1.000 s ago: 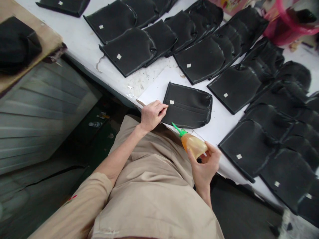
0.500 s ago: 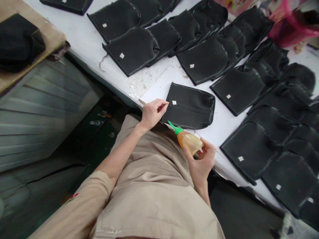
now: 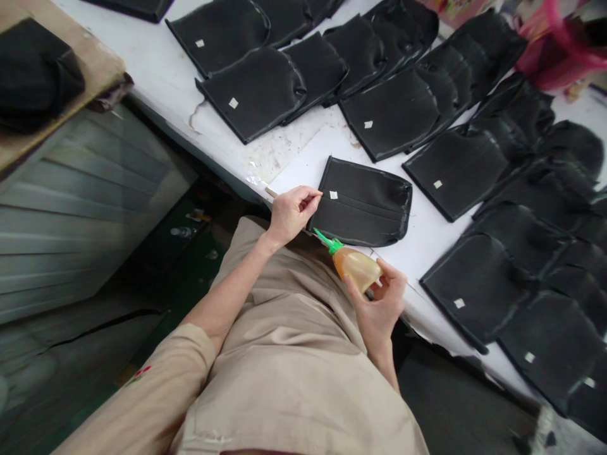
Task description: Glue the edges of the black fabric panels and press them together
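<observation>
A flat black leather-like piece (image 3: 365,208) with a small white square sticker (image 3: 333,195) lies on white paper at the table's near edge. My left hand (image 3: 293,213) pinches the edge of this black piece between thumb and fingertips, close to the sticker. In my right hand (image 3: 382,300) is a squeeze glue bottle (image 3: 355,268), with amber liquid inside and a green nozzle (image 3: 327,241). The bottle is tilted, its tip pointing to the piece's near left corner, below my left hand. Whether the tip touches the piece I cannot tell.
Rows of overlapping black pieces (image 3: 256,91) with white stickers cover the table (image 3: 156,76) behind and to the right. A pink basket (image 3: 559,50) stands at the far right. To the left is a wooden surface (image 3: 102,60) bearing a black item (image 3: 35,76).
My right hand has shifted slightly left with the glue bottle, bringing its green tip nearer the black piece's left corner. My left hand stays in nearly the same place.
</observation>
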A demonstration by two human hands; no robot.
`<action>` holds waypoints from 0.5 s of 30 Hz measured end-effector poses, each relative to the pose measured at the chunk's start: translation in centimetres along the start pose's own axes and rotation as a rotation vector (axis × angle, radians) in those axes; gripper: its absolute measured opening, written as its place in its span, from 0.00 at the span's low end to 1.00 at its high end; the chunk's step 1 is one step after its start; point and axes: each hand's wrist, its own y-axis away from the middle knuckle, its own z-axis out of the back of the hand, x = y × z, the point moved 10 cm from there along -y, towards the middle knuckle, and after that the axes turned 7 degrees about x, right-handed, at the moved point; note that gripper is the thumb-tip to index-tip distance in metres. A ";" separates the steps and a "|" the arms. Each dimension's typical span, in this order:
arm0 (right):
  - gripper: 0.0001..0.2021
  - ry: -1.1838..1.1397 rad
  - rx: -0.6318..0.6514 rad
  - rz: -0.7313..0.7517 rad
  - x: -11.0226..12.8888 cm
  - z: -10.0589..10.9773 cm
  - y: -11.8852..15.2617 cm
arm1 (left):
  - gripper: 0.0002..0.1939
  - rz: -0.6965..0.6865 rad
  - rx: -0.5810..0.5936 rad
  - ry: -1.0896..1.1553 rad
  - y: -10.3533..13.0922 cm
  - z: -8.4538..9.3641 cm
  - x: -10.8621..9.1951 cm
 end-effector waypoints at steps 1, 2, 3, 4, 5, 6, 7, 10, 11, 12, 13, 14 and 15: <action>0.28 0.000 0.004 0.000 0.0 -0.1 0.0 | 0.10 0.006 0.004 -0.009 0.0 0.0 0.0; 0.28 0.000 0.009 0.003 0.1 -0.2 0.0 | 0.10 0.007 0.006 -0.017 0.0 -0.1 0.1; 0.28 0.000 0.013 0.008 0.2 -0.3 -0.1 | 0.10 0.004 0.005 -0.020 0.0 0.0 0.0; 0.28 -0.002 0.017 0.014 0.3 -0.4 -0.1 | 0.10 -0.003 0.001 -0.018 0.0 0.0 0.0; 0.28 -0.004 0.020 0.020 0.4 -0.5 -0.1 | 0.09 -0.013 -0.005 -0.013 0.0 0.1 -0.1; 0.29 -0.006 0.021 0.023 0.4 -0.5 -0.1 | 0.09 -0.023 -0.012 -0.008 0.0 0.1 -0.2; 0.29 -0.009 0.024 0.021 0.3 -0.6 -0.1 | 0.09 -0.030 -0.019 -0.003 0.0 0.2 -0.3; 0.29 -0.025 0.026 -0.003 0.0 -0.6 -0.1 | 0.08 -0.041 -0.033 0.002 0.0 0.3 -0.3; 0.29 -0.032 0.026 -0.012 -0.2 -0.6 -0.1 | 0.08 -0.043 -0.036 0.000 0.0 0.3 -0.4; 0.29 -0.038 0.025 -0.022 -0.3 -0.6 -0.1 | 0.08 -0.046 -0.038 -0.002 0.0 0.3 -0.4; 0.29 -0.046 0.026 -0.033 -0.5 -0.6 -0.2 | 0.08 -0.051 -0.040 -0.003 0.0 0.3 -0.4; 0.29 -0.059 0.027 -0.047 -0.6 -0.7 -0.2 | 0.08 -0.056 -0.044 -0.003 0.0 0.3 -0.5; 0.29 -0.077 0.030 -0.063 -0.7 -0.7 -0.3 | 0.08 -0.059 -0.046 0.000 0.0 0.3 -0.5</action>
